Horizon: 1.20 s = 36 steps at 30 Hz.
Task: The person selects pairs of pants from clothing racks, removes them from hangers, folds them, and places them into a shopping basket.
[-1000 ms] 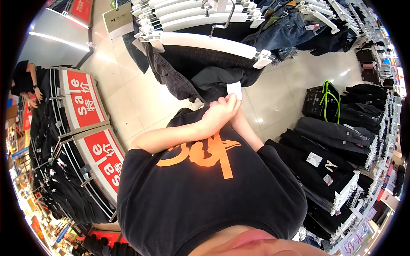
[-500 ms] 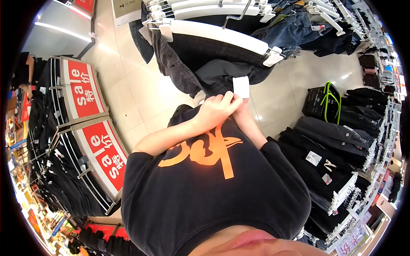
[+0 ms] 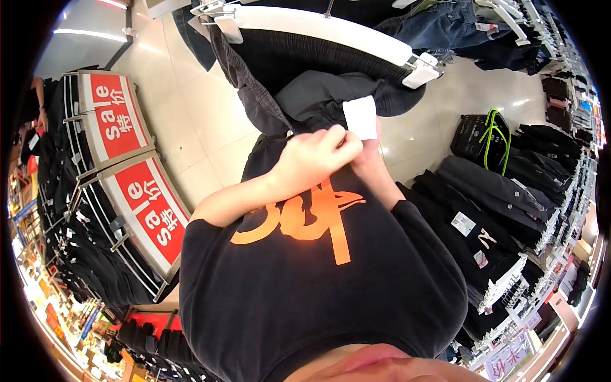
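Black trousers with a gathered elastic waistband hang in front of me from a white hanger. A white tag stands out against their dark cloth. My left hand is closed in a pinch at the tag's lower left corner, by the cloth; what its fingers grip is hidden. Partly behind the tag, my right hand is closed on it, most of its fingers out of sight. The two hands touch or nearly touch in front of my chest.
Red sale signs top a rack of dark clothes at left. To the right, folded dark garments lie beside a black basket with green handles. Jeans hang at upper right. Another person's arm shows at far left.
The hanger and trousers appear closer and larger, the hanger higher in view. Both hands stay together at the tag, which has tilted slightly; my left hand sits a little further left.
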{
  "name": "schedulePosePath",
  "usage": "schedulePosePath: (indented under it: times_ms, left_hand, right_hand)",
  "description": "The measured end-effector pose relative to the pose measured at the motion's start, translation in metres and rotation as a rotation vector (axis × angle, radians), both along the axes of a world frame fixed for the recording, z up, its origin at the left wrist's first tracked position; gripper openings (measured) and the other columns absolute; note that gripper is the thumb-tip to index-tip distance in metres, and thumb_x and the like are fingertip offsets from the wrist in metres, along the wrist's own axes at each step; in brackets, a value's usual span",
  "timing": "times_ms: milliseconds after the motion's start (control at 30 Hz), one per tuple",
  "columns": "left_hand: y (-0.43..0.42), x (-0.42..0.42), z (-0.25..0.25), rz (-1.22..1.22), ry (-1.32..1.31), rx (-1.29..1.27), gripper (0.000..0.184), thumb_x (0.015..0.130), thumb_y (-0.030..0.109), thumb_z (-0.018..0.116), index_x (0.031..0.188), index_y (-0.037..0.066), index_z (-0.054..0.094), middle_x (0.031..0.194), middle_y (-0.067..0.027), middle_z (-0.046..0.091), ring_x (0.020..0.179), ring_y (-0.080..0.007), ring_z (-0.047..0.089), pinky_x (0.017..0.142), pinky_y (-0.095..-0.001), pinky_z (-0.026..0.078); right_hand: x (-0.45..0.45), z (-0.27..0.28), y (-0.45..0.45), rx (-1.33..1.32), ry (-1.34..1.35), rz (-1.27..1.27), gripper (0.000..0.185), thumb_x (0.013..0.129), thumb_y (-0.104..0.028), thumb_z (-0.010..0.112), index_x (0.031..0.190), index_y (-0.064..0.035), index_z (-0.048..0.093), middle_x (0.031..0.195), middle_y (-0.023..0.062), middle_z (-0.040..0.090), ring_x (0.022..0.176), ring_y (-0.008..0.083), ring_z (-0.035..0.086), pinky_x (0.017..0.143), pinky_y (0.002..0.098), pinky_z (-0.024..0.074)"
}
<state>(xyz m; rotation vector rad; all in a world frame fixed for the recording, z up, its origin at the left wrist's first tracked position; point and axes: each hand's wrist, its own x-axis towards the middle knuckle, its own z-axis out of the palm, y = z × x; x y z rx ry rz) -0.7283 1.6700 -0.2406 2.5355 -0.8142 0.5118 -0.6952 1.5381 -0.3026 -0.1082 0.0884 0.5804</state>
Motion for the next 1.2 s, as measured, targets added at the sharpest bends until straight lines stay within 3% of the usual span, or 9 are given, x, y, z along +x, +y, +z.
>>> schedulePosePath:
  times_ms: [33, 67, 133, 200, 267, 367, 733, 900, 1200]
  left_hand:
    - [0.002, 0.005, 0.005, -0.022, 0.093, -0.109, 0.016, 0.066, 0.009, 0.058, 0.078, 0.011, 0.047, 0.064, -0.0021, 0.038, 0.047, -0.0101, 0.047, 0.040, -0.0228, 0.040]
    - [0.001, 0.012, 0.008, -0.023, 0.157, -0.378, 0.010, 0.072, 0.006, 0.058, 0.076, 0.007, 0.049, 0.063, -0.0050, 0.043, 0.048, -0.0161, 0.047, 0.042, -0.0247, 0.040]
    - [0.007, 0.024, 0.023, 0.090, 0.429, -0.685, 0.008, 0.079, 0.006, 0.055, 0.074, 0.003, 0.050, 0.060, -0.0052, 0.046, 0.047, -0.0144, 0.046, 0.045, -0.0256, 0.039]
    - [0.013, 0.035, 0.022, 0.133, 0.844, -1.006, 0.016, 0.086, 0.011, 0.049, 0.072, 0.002, 0.049, 0.061, 0.0024, 0.046, 0.051, -0.0030, 0.041, 0.045, -0.0203, 0.034]
    - [0.006, 0.043, 0.011, 0.083, 1.015, -1.227, 0.018, 0.088, 0.014, 0.048, 0.073, 0.004, 0.048, 0.064, 0.0035, 0.047, 0.050, -0.0019, 0.039, 0.045, -0.0169, 0.032]
    - [-0.008, 0.044, -0.002, -0.001, 1.050, -1.354, 0.018, 0.088, 0.017, 0.046, 0.073, 0.006, 0.047, 0.066, 0.0024, 0.047, 0.049, -0.0008, 0.037, 0.046, -0.0152, 0.033]
    - [-0.024, 0.036, -0.003, -0.103, 1.016, -1.368, 0.016, 0.088, 0.014, 0.045, 0.074, 0.005, 0.046, 0.067, 0.0013, 0.049, 0.049, -0.0011, 0.038, 0.046, -0.0160, 0.034]
    - [-0.021, 0.046, 0.017, -0.014, 1.060, -1.156, 0.019, 0.089, 0.015, 0.045, 0.073, 0.004, 0.045, 0.053, 0.0034, 0.041, 0.046, -0.0016, 0.036, 0.044, -0.0174, 0.029]
    - [-0.032, 0.037, 0.014, -0.043, 0.841, -0.857, 0.018, 0.087, 0.013, 0.051, 0.074, 0.000, 0.049, 0.057, -0.0028, 0.045, 0.053, -0.0057, 0.040, 0.049, -0.0216, 0.035]
  right_hand:
    - [0.002, 0.009, 0.001, -0.059, 0.035, -0.008, 0.022, 0.084, -0.018, 0.045, 0.097, -0.0031, 0.054, 0.092, 0.0075, 0.060, 0.082, 0.0182, 0.058, 0.072, 0.0295, 0.0466]
    - [0.006, 0.016, 0.001, -0.117, 0.065, -0.015, 0.023, 0.085, -0.019, 0.045, 0.098, -0.0028, 0.054, 0.094, 0.0079, 0.060, 0.085, 0.0185, 0.058, 0.076, 0.0305, 0.0462]
    - [0.016, 0.022, -0.008, -0.291, -0.024, -0.008, 0.033, 0.088, -0.029, 0.044, 0.102, -0.0002, 0.053, 0.100, 0.0090, 0.059, 0.093, 0.0216, 0.056, 0.085, 0.0341, 0.0437]
    - [0.020, 0.032, -0.020, -0.658, -0.033, -0.096, 0.035, 0.089, -0.027, 0.045, 0.105, 0.0035, 0.051, 0.105, 0.0125, 0.057, 0.097, 0.0228, 0.055, 0.088, 0.0350, 0.0429]
    - [0.026, 0.042, -0.031, -0.775, -0.034, -0.160, 0.030, 0.087, -0.020, 0.048, 0.103, 0.0054, 0.051, 0.099, 0.0149, 0.059, 0.090, 0.0223, 0.059, 0.081, 0.0322, 0.0474]
    - [0.035, 0.060, -0.042, -0.832, -0.021, -0.202, 0.016, 0.081, -0.011, 0.057, 0.093, 0.0001, 0.057, 0.086, 0.0084, 0.061, 0.077, 0.0160, 0.061, 0.066, 0.0259, 0.0492]
    - [0.043, 0.086, -0.065, -0.914, -0.037, -0.059, 0.014, 0.080, -0.012, 0.059, 0.087, -0.0007, 0.060, 0.080, 0.0049, 0.062, 0.070, 0.0111, 0.059, 0.060, 0.0218, 0.0459]
    - [0.047, 0.083, -0.071, -0.960, -0.133, 0.015, 0.016, 0.078, -0.012, 0.062, 0.090, -0.0017, 0.060, 0.081, 0.0034, 0.062, 0.072, 0.0109, 0.059, 0.063, 0.0221, 0.0457]
    - [0.064, 0.070, -0.088, -0.858, -0.272, 0.190, 0.019, 0.075, -0.011, 0.064, 0.092, -0.0021, 0.060, 0.084, 0.0039, 0.062, 0.075, 0.0121, 0.059, 0.066, 0.0231, 0.0467]
